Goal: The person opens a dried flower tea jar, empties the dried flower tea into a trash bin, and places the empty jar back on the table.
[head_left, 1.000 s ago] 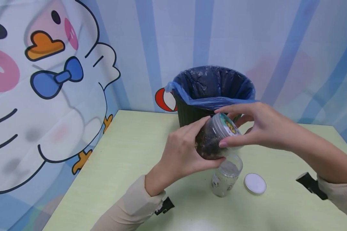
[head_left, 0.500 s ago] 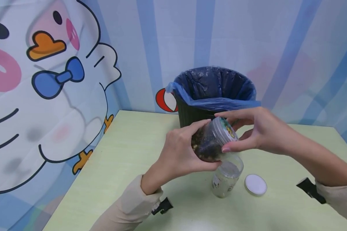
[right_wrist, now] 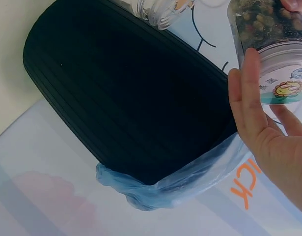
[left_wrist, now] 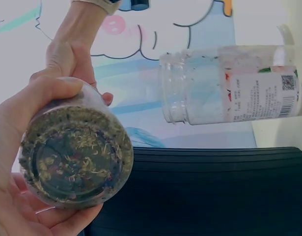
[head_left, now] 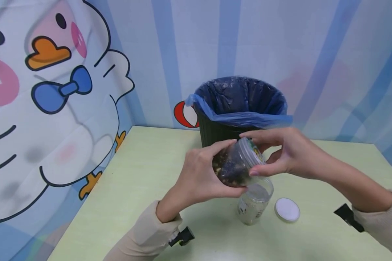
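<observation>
My left hand point(head_left: 199, 174) grips a clear plastic jar point(left_wrist: 77, 157) of dark dried bits, dried flowers by their look in the right wrist view. The jar is tilted, its lidded end pointing right. On that end sits a lid point(right_wrist: 286, 81) with a printed cartoon flower, and the fingers and thumb of my right hand point(head_left: 287, 152) pinch its edge. Just below, an open clear jar point(head_left: 253, 206) stands upright on the table, partly covered by the held jar. In the left wrist view its label shows a barcode. A white round lid point(head_left: 287, 209) lies flat beside it.
Behind the hands stands a dark bin point(head_left: 212, 128) lined with a blue plastic bag point(head_left: 241, 117). The pale green table point(head_left: 143, 163) ends at a printed cloth backdrop point(head_left: 196, 43) along the back and left.
Both hands have lowered the held jar slightly and moved it a little left, tipping it further toward the horizontal. The right hand keeps its hold on the lid; the standing jar has stayed put.
</observation>
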{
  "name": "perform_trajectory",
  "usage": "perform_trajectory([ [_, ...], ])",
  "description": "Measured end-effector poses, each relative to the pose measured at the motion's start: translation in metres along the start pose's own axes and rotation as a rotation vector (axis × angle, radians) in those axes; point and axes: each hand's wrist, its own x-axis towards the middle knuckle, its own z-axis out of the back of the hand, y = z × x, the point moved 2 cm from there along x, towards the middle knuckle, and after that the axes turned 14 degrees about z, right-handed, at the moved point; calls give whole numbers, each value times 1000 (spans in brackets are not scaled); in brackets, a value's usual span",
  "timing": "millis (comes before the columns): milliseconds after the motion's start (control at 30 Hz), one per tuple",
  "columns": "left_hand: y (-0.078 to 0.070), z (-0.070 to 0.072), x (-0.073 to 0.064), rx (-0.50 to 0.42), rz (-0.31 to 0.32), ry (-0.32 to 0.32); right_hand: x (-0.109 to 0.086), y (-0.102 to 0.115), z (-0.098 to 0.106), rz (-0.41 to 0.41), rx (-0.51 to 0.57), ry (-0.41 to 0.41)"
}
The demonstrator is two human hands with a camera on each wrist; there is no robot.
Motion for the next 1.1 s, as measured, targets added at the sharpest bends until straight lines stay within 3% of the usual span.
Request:
perform_trajectory([
  [533,5,-1,1,-144,76,75,1,-9,-1,53,-35,19],
  [733,2,-1,-1,-195,101,73,0,1,-6,89,-192,44],
  [933,-2,-3,-2,-180,89,10,-3,12,-14,-19,-317,33],
  [1100,-2,-6,-3,-164,66,-24,-1,14,-25,-76,-425,-32],
])
